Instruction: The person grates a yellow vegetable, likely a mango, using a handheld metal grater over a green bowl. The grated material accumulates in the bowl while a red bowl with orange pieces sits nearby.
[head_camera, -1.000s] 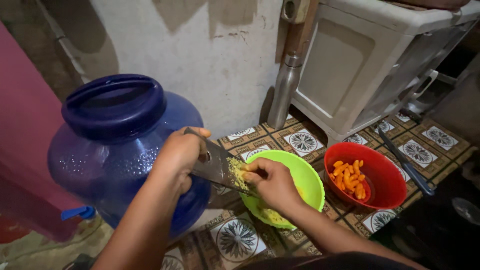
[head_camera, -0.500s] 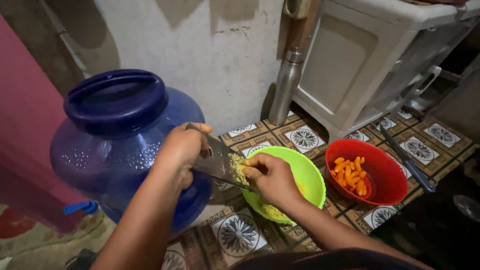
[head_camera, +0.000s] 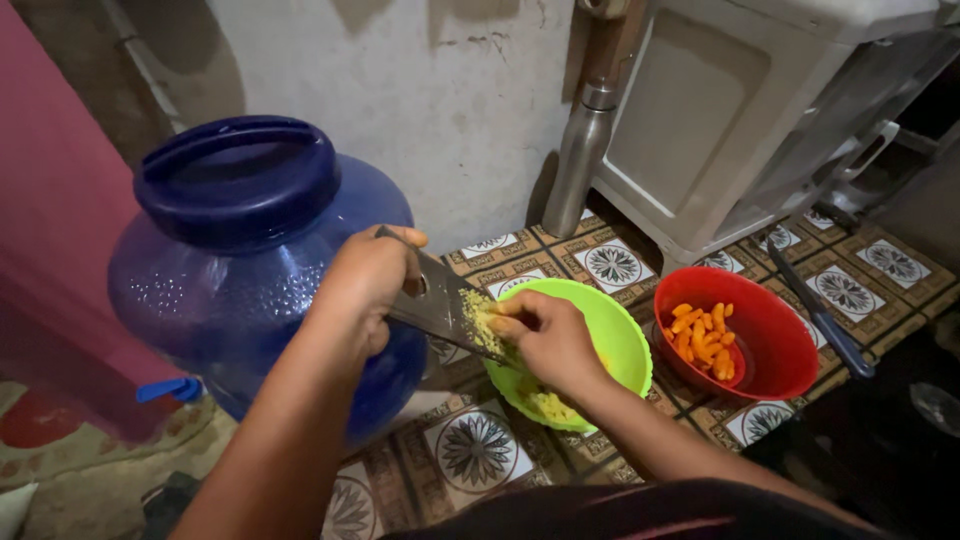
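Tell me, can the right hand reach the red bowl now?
Probably yes: the red bowl stands uncovered just beside the green bowl, but the right hand is busy at the grater.

- The light is dim and warm, falling from above onto the pale wall (head_camera: 440, 110), the brightest area.
- The right edge and lower right corner sink into near black.
- A soft shadow lies behind the steel bottle (head_camera: 580, 160).
- The blue water jug (head_camera: 240, 270) shows faint glints; no harsh glare.
- The green bowl (head_camera: 625, 335) and red bowl (head_camera: 775, 335) look vivid.
- Focus is fair; edges bend slightly.
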